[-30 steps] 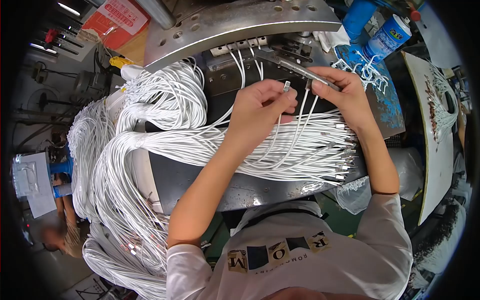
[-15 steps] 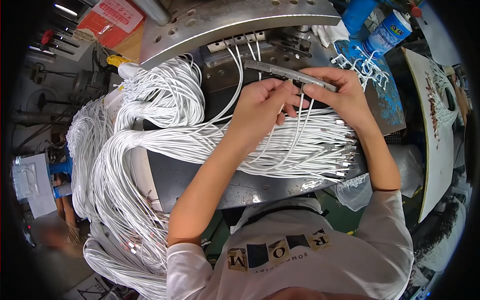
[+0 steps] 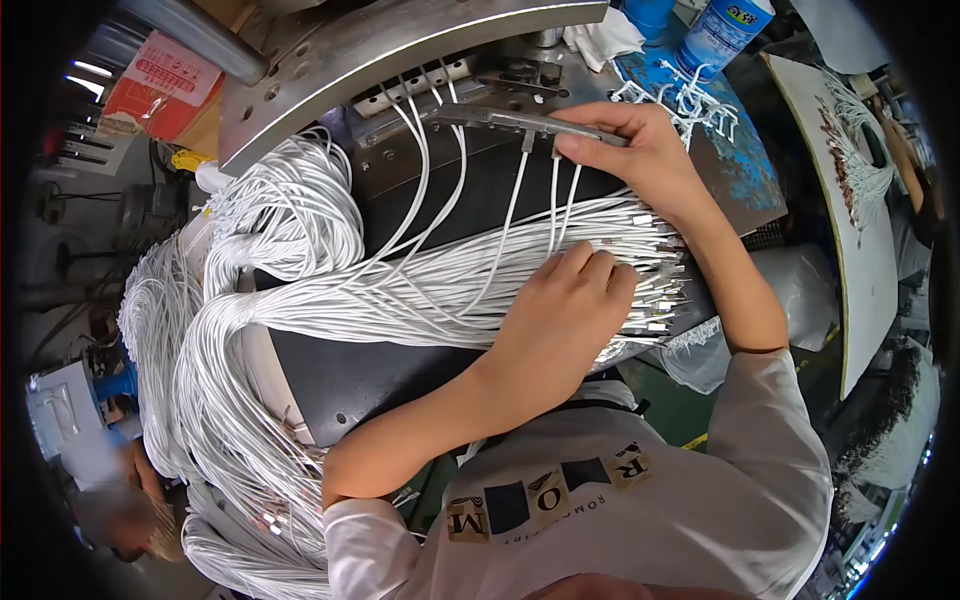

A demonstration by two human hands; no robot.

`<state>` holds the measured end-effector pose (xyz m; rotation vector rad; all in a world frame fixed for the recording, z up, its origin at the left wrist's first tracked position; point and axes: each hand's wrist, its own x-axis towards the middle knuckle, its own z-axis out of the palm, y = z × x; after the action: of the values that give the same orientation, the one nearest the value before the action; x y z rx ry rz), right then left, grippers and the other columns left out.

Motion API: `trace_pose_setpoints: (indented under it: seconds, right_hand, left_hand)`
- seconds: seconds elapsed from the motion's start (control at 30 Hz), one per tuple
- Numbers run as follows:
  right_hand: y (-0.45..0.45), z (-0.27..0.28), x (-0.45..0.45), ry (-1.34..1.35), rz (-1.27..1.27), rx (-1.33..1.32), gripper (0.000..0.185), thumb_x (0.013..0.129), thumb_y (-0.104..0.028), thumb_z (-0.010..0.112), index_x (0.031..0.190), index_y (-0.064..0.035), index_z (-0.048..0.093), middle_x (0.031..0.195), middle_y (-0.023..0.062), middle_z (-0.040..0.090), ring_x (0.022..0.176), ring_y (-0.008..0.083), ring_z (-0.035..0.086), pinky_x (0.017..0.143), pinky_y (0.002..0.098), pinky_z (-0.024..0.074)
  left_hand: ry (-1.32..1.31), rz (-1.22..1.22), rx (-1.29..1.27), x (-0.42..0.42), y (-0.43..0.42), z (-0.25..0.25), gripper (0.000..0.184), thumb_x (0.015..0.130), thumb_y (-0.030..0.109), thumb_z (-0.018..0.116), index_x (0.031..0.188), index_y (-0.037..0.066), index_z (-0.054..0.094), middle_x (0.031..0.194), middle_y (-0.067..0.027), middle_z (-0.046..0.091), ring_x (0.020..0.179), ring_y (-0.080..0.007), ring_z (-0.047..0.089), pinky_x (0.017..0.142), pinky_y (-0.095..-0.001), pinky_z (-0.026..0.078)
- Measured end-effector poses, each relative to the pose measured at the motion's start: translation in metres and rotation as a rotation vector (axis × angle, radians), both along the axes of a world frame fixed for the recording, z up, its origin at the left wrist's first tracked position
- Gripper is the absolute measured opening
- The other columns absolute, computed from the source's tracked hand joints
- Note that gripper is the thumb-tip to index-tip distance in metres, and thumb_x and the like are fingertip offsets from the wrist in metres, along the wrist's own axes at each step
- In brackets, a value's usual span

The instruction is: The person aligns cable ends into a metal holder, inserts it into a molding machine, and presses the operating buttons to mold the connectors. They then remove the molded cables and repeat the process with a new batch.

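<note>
My right hand (image 3: 640,150) pinches the right end of a slotted metal bar (image 3: 490,117), held above the black work surface. Several white cables hang from the bar, one with a small metal end (image 3: 528,142) at its underside. Lower down, my left hand (image 3: 570,310) rests on a thick bundle of white cables (image 3: 400,295), its fingers curled over them. The fingertips are hidden, so what they grip cannot be seen. Metal terminals (image 3: 660,305) tip the right ends of the bundle, just beyond the left hand.
A heavy steel plate (image 3: 420,70) of a machine spans the top, over a holed block (image 3: 410,90) with cables in it. A coiled cable heap (image 3: 290,205) lies left. A spray can (image 3: 722,38) and white scraps (image 3: 690,100) sit upper right. Another person (image 3: 115,500) is lower left.
My left hand has left the metal bar and dropped onto the cable bundle. The right hand still holds the bar. The whole view has shifted, so the surroundings sit further left and up.
</note>
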<state>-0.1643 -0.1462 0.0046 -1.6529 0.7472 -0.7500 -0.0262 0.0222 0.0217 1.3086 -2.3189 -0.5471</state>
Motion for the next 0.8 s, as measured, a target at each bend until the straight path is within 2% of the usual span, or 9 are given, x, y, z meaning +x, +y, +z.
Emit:
trace_pose_setpoints:
  seconds: [0.1,0.2,0.27,0.33,0.43,0.53,0.6,0.63,0.8]
  right_hand:
    - [-0.002,0.001,-0.003,0.015,-0.001,0.012,0.032,0.092,-0.014,0.083,0.119,0.0021,0.078,0.107,0.0066,0.079,0.098,0.0105,0.069,0.091,0.0264,0.0535]
    - [-0.004,0.001,-0.006,0.016,-0.015,0.007,0.032,0.092,-0.013,0.082,0.12,0.0021,0.077,0.108,0.0062,0.079,0.097,0.01,0.069,0.09,0.0258,0.0534]
    - [-0.004,0.0,-0.008,-0.007,-0.014,0.047,0.032,0.093,-0.013,0.082,0.121,0.0024,0.077,0.108,0.0064,0.079,0.096,0.0094,0.069,0.089,0.0248,0.0534]
    - [-0.003,0.002,-0.009,-0.04,-0.002,0.095,0.033,0.094,-0.012,0.081,0.122,0.0029,0.076,0.106,0.0064,0.079,0.093,0.0083,0.069,0.086,0.0229,0.053]
    - [0.0,0.005,-0.007,-0.046,-0.01,0.107,0.032,0.094,-0.012,0.08,0.123,0.002,0.076,0.104,0.0061,0.078,0.091,0.0078,0.068,0.084,0.022,0.0529]
    - [0.004,0.006,-0.005,-0.033,-0.025,0.127,0.033,0.094,-0.013,0.08,0.124,0.0013,0.076,0.099,0.0038,0.077,0.086,0.0063,0.066,0.079,0.0212,0.0513]
    - [0.005,0.007,-0.003,-0.043,-0.015,0.159,0.033,0.095,-0.014,0.08,0.124,0.0013,0.076,0.095,0.0023,0.076,0.082,0.0053,0.063,0.074,0.0202,0.0494]
    - [0.006,0.007,-0.003,-0.032,-0.008,0.157,0.033,0.095,-0.014,0.08,0.124,0.0014,0.076,0.096,0.0028,0.077,0.083,0.0054,0.064,0.074,0.0203,0.0501]
    - [0.005,0.003,-0.001,-0.038,0.022,0.137,0.033,0.094,-0.013,0.08,0.124,0.0016,0.076,0.099,0.0059,0.079,0.085,0.0064,0.068,0.077,0.0212,0.0537]
  left_hand:
    - [0.267,0.0,-0.049,0.004,-0.004,-0.005,0.025,0.092,0.005,0.07,0.115,-0.001,0.063,0.104,-0.0141,0.061,0.102,-0.0284,0.061,0.083,-0.0379,0.055]
    - [0.658,0.083,0.339,0.021,-0.012,0.028,0.019,0.099,0.006,0.068,0.115,-0.003,0.067,0.096,-0.009,0.061,0.086,-0.0168,0.064,0.07,-0.0303,0.055]
    - [0.979,0.307,0.473,0.036,-0.013,0.038,0.018,0.103,0.008,0.066,0.115,-0.004,0.07,0.089,-0.0028,0.061,0.07,-0.0076,0.061,0.059,-0.0232,0.051]
    - [0.988,0.493,0.397,0.058,-0.028,0.036,0.02,0.101,0.008,0.07,0.116,-0.005,0.07,0.084,-0.0019,0.064,0.066,-0.0065,0.06,0.056,-0.0206,0.048]
    - [0.927,0.608,0.371,0.079,-0.043,0.016,0.021,0.1,0.01,0.073,0.115,-0.005,0.072,0.076,-0.0014,0.064,0.064,-0.0058,0.059,0.056,-0.0204,0.047]
    - [0.989,0.632,0.421,0.079,-0.051,-0.005,0.022,0.101,0.013,0.073,0.113,-0.005,0.073,0.076,-0.0024,0.064,0.063,-0.0073,0.058,0.056,-0.0218,0.046]
    - [1.132,0.575,0.543,0.076,-0.052,-0.008,0.024,0.102,0.016,0.072,0.113,-0.005,0.073,0.074,-0.0027,0.064,0.062,-0.0082,0.057,0.056,-0.023,0.045]
    - [1.202,0.542,0.605,0.074,-0.053,-0.01,0.025,0.102,0.017,0.071,0.112,-0.005,0.073,0.074,-0.0028,0.064,0.061,-0.0087,0.057,0.056,-0.0236,0.045]
    - [1.173,0.542,0.618,0.07,-0.055,-0.017,0.028,0.105,0.021,0.067,0.111,-0.005,0.074,0.075,-0.0026,0.065,0.062,-0.0088,0.056,0.058,-0.0235,0.044]
